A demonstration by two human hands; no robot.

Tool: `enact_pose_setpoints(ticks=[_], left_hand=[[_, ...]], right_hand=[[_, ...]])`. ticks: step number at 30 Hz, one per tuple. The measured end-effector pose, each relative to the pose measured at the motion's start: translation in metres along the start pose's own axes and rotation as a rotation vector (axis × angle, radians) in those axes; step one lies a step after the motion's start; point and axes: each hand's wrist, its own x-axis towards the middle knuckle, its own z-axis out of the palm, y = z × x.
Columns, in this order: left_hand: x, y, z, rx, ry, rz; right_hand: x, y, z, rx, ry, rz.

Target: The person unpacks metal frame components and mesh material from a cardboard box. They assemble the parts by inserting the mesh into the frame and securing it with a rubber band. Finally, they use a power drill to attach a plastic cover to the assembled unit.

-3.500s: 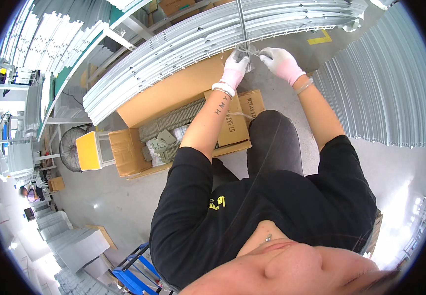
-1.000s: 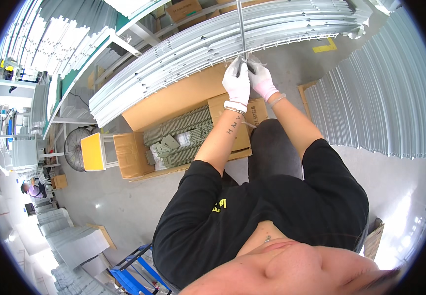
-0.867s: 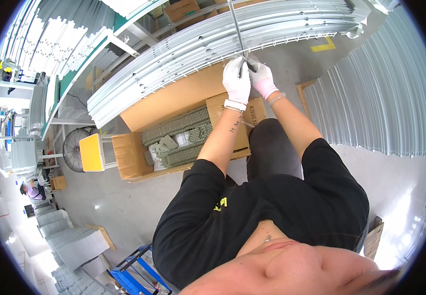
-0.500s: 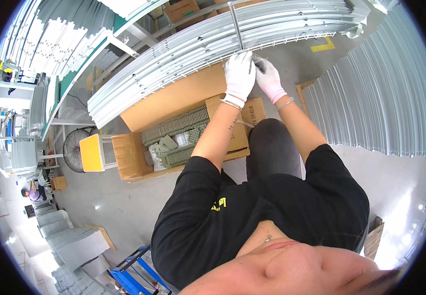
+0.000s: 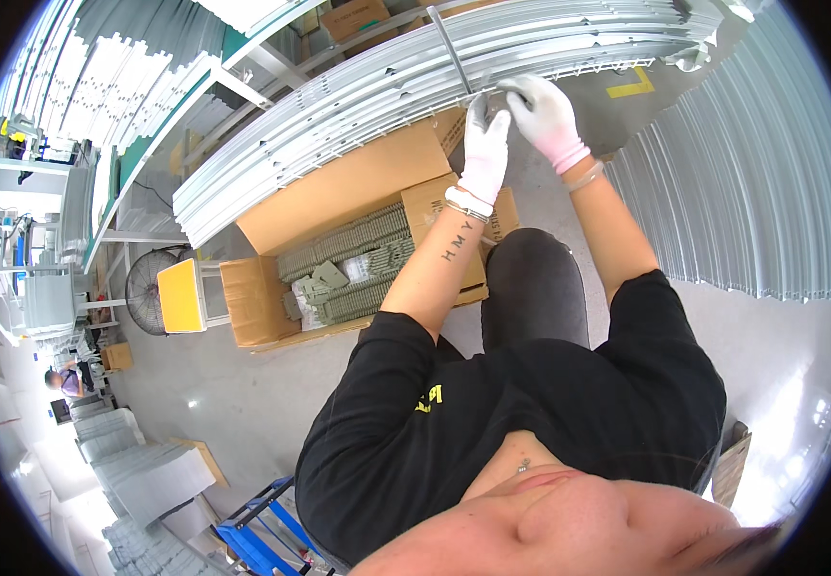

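My left hand (image 5: 486, 154), in a white glove with grey fingertips, is curled at the front edge of a stack of long pale metal strips (image 5: 377, 101). Its fingers are at the lower end of a thin grey bar (image 5: 451, 53) that slants across the stack. Whatever sits between finger and thumb is too small to make out. Just to the right, my right hand (image 5: 547, 120), gloved alike, has its fingers bent and pinched toward the left hand. Anything it grips is hidden.
An open cardboard box (image 5: 339, 192) below my left arm holds rows of grey-green flat pieces (image 5: 339, 278). A yellow-topped stool (image 5: 179, 299) and a fan (image 5: 147, 288) stand left. More long strips (image 5: 732, 182) lie to the right. A person (image 5: 68, 382) is far left.
My hands have drawn apart: the right has moved up and slightly right, the left slightly to the right and turned. The bar's top has tilted left.
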Motion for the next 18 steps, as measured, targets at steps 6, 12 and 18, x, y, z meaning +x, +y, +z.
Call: enact_pose_setpoints(ticks=[6, 12, 18], left_hand=[[-0.001, 0.002, 0.007, -0.598, 0.197, -0.120], [-0.004, -0.001, 0.016, -0.398, 0.123, -0.018], [0.002, -0.009, 0.015, 0.271, 0.063, 0.080]], right_hand=[[-0.007, 0.017, 0.019, 0.050, -0.246, 0.308], [-0.032, 0.050, 0.082, 0.784, -0.004, 0.528], [-0.026, 0.061, 0.086, 1.153, -0.012, 0.678]])
